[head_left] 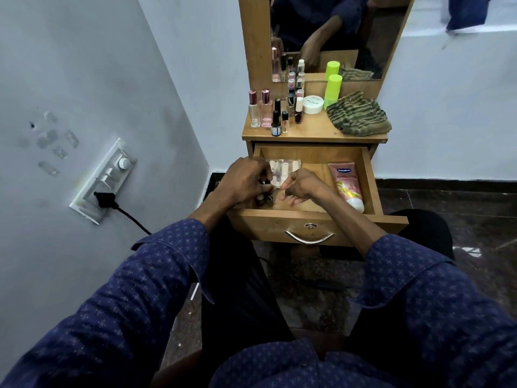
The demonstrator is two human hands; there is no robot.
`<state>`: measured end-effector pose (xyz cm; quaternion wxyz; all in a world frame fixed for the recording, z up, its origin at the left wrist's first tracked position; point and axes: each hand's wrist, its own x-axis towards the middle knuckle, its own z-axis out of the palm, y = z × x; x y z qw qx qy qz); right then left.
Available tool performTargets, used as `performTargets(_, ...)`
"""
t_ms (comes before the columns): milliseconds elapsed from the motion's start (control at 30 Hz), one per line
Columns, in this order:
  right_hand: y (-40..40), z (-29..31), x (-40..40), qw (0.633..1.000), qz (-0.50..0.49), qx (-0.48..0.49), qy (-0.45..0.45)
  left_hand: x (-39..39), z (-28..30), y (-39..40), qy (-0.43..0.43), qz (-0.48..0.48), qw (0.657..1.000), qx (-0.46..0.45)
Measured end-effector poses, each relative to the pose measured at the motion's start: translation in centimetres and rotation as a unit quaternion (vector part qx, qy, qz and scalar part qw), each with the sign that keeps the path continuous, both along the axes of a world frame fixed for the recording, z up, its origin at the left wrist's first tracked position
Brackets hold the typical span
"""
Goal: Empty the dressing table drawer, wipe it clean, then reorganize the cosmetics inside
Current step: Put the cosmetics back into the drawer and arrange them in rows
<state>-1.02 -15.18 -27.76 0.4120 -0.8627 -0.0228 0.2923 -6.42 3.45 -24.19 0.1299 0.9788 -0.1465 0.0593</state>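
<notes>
Both hands reach into the open drawer of a small wooden desk set against a pale wall. Left hand, at the drawer's 9 o'clock side, has its grip closed around a small dark bottle; more small bottles stand just below it in the near left corner. Right hand hovers mid-drawer with fingers loosely curled, its grip released and holding nothing. A clear packet lies at the drawer's 11 o'clock corner, and a pink tube lies along the 3 o'clock side.

On the desk top, perfume bottles and nail polish bottles cluster at 10 o'clock, a white jar and green can sit at 12, and a striped cloth lies at 2 o'clock. A mirror rises behind. A switchboard with a black plug is on the left wall; the floor is dark speckled stone.
</notes>
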Motion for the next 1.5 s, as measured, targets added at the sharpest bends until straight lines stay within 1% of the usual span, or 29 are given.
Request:
performTargets(133, -0.7, 1.9, 1.7, 0.998, -0.013, -0.005, -0.068, 1.4, 0.4, -0.8, -0.039, 0.013, 0.999, -0.011)
performTargets(233, -1.2, 3.7, 2.9, 0.985, -0.007, -0.018, -0.173, 2.6, 1.2, -1.3, -0.081, 0.038, 0.996, -0.022)
performTargets(367, -2.0, 5.8, 4.2, 0.937, 0.0, -0.055, -0.345, 4.4, 2.1, -1.5, -0.144, 0.097, 0.981, -0.087)
performTargets(467, -1.9, 7.1, 5.3, 0.902, 0.003, -0.064, -0.428, 5.4, 2.8, -2.1, -0.172, 0.126, 0.968, -0.131)
performTargets(567, -1.4, 8.0, 6.3, 0.87, 0.01, -0.069, -0.488, 6.2, 3.4, -2.5, -0.193, 0.128, 0.963, -0.138)
performTargets(667, -0.9, 8.5, 6.8, 0.856, 0.022, -0.082, -0.51, 7.2, 3.1, -2.7, -0.194, 0.141, 0.962, -0.133)
performTargets(867, 0.1, 8.0, 6.9, 0.849, 0.033, -0.101, -0.517, 8.2, 2.5, -3.0, -0.189, 0.164, 0.96, -0.125)
performTargets(1067, 0.3, 8.1, 7.0, 0.849, 0.013, -0.076, -0.522, 8.5, 2.1, -2.7, -0.199, 0.152, 0.958, -0.141)
performTargets(1200, 0.0, 7.4, 6.7, 0.853, 0.003, -0.052, -0.52, 8.2, 1.8, -2.1, -0.182, 0.114, 0.96, -0.179)
performTargets(1367, -0.9, 6.5, 5.5, 0.858, -0.03, -0.031, -0.512, 7.2, 1.4, -1.9, -0.148, 0.101, 0.956, -0.234)
performTargets(1500, -1.9, 5.8, 3.5, 0.862, -0.066, -0.018, -0.502, 5.7, 1.1, -1.9, -0.117, 0.103, 0.944, -0.29)
